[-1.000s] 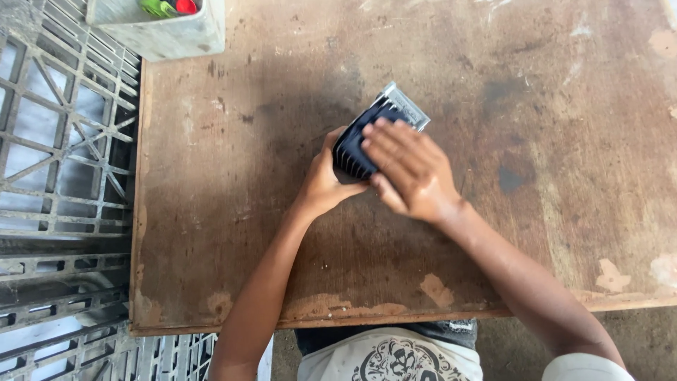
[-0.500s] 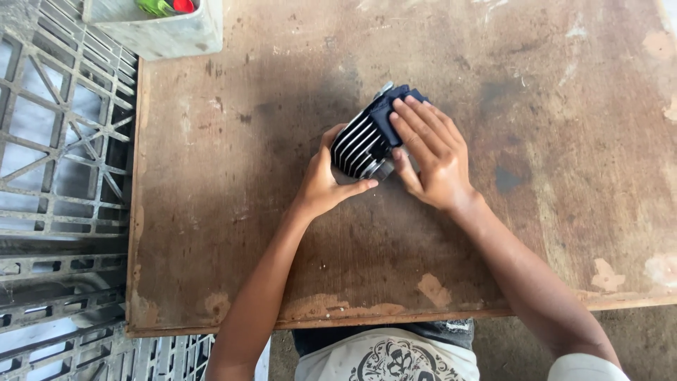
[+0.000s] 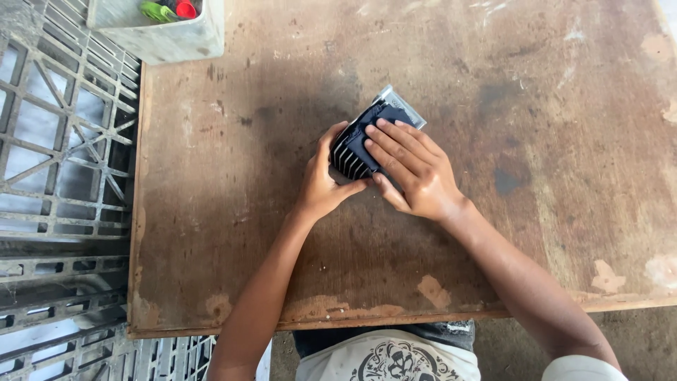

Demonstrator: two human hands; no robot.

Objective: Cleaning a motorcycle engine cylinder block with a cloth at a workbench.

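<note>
A small dark blue comb-like attachment with pale teeth lies on a worn wooden table, with a clear plastic edge showing at its far end. My left hand grips its left side, thumb against the teeth. My right hand lies flat on top of it, fingers spread toward the upper left, covering most of its right half.
A pale box holding green and red items stands at the table's far left corner. Grey plastic crates are stacked left of the table. The table's near edge runs just in front of my body.
The dark piece has been turned and shifted slightly under my hands. My right hand has slid from its upper end to lie flatter over its right side.
</note>
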